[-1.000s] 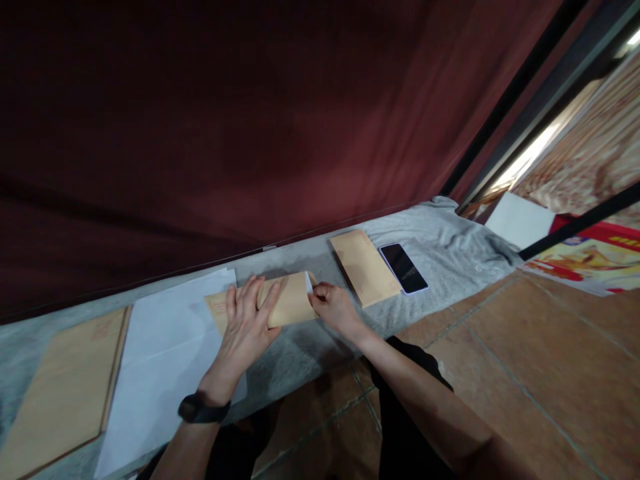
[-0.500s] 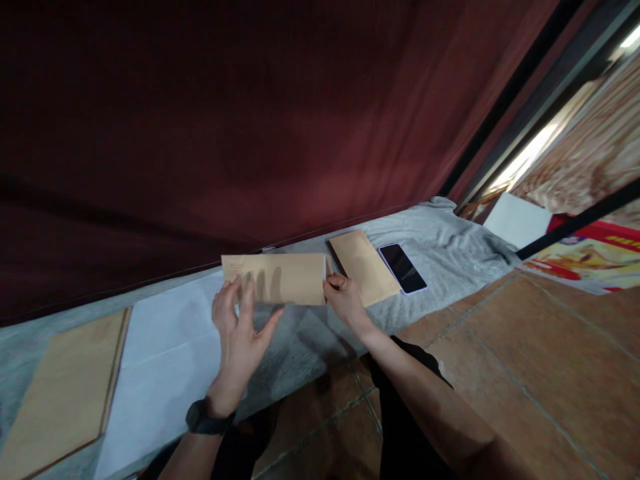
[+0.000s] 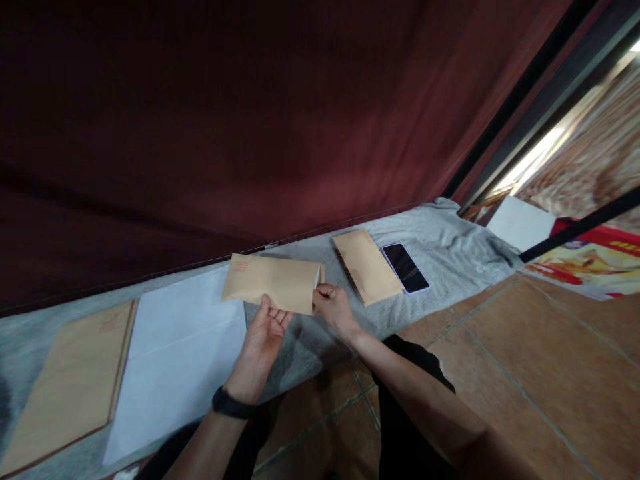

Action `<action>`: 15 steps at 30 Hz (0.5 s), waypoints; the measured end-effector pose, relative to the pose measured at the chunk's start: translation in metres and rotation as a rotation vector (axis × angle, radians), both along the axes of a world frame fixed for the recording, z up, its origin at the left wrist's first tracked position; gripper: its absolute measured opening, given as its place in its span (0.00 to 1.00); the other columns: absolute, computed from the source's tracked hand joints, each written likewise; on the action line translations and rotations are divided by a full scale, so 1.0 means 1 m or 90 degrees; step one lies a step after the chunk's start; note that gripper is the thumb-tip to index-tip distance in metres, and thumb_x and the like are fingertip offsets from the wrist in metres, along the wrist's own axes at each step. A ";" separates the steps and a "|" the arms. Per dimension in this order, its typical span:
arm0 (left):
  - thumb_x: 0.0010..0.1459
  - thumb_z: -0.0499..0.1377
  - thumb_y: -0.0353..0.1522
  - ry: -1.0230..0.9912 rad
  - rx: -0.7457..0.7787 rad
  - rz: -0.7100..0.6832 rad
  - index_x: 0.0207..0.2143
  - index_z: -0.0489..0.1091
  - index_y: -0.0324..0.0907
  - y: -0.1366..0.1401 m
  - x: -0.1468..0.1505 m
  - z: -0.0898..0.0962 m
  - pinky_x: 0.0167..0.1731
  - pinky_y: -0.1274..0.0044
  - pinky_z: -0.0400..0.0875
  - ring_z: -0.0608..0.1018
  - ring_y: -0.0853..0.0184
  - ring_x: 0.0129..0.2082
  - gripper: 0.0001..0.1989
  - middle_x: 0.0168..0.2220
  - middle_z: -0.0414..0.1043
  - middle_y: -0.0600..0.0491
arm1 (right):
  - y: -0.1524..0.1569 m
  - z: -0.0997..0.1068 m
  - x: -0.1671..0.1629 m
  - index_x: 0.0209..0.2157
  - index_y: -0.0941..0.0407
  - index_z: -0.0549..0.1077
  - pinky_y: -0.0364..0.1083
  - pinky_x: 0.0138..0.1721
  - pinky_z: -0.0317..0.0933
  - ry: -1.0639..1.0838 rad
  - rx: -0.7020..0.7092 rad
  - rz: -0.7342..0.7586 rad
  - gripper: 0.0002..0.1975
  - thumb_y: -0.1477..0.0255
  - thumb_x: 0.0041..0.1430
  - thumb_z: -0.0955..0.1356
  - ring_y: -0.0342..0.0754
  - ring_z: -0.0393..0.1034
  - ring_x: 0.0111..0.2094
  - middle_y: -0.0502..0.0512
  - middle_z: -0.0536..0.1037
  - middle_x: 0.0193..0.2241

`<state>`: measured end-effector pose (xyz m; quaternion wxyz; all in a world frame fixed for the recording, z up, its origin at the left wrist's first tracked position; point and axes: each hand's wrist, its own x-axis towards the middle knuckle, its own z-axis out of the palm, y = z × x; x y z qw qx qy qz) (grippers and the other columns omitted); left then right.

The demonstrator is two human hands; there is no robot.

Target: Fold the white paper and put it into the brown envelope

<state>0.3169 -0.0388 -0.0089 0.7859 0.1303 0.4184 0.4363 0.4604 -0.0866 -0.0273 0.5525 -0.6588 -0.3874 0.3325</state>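
Observation:
A brown paper envelope (image 3: 273,280) is held up over the cloth, its open end to the right with a white paper edge (image 3: 317,276) showing inside. My left hand (image 3: 269,333) grips its lower edge, thumb on the front and fingers underneath. At the open end, my right hand (image 3: 334,308) is closed, its fingertips partly inside the mouth; whether they pinch the envelope or the white paper I cannot tell. To the right lies a second brown envelope (image 3: 367,267), and beside it a dark-screened phone (image 3: 406,268).
White paper sheets (image 3: 175,360) and a stack of brown envelopes (image 3: 73,380) lie at left on the grey cloth (image 3: 435,233). Behind rises a dark red curtain (image 3: 280,133). A red-and-yellow box (image 3: 595,257) sits on the tiled floor (image 3: 550,333) at right.
My left hand has gone from spread fingers over the envelope's left part to gripping its lower edge. The envelope has tilted, its right end lower, with its mouth gaping wider.

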 end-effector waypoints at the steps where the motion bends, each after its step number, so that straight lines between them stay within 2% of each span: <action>1: 0.69 0.55 0.35 -0.005 0.002 0.001 0.46 0.73 0.41 0.000 0.000 0.000 0.45 0.76 0.77 0.82 0.69 0.41 0.10 0.43 0.80 0.50 | 0.000 -0.001 0.000 0.14 0.53 0.60 0.40 0.23 0.49 0.002 -0.002 0.004 0.19 0.59 0.54 0.62 0.41 0.58 0.21 0.46 0.62 0.16; 4: 0.68 0.57 0.33 -0.020 0.024 0.003 0.49 0.73 0.42 0.000 -0.001 -0.003 0.46 0.75 0.77 0.82 0.68 0.44 0.10 0.45 0.80 0.49 | 0.002 -0.004 0.000 0.14 0.53 0.60 0.40 0.22 0.48 0.010 -0.011 0.013 0.19 0.61 0.54 0.63 0.41 0.57 0.20 0.45 0.61 0.15; 8: 0.64 0.61 0.30 -0.016 0.019 0.002 0.50 0.73 0.43 0.000 0.000 -0.005 0.44 0.77 0.78 0.83 0.68 0.42 0.12 0.45 0.80 0.50 | 0.005 -0.011 -0.001 0.14 0.54 0.59 0.40 0.22 0.48 0.006 -0.020 0.018 0.20 0.63 0.55 0.65 0.40 0.56 0.20 0.44 0.60 0.15; 15: 0.66 0.56 0.27 0.012 -0.005 -0.008 0.45 0.72 0.39 0.002 0.004 0.000 0.35 0.80 0.78 0.83 0.70 0.34 0.07 0.39 0.81 0.49 | 0.005 -0.021 -0.002 0.15 0.55 0.63 0.39 0.23 0.50 -0.001 -0.066 0.051 0.18 0.68 0.57 0.65 0.39 0.57 0.20 0.44 0.62 0.15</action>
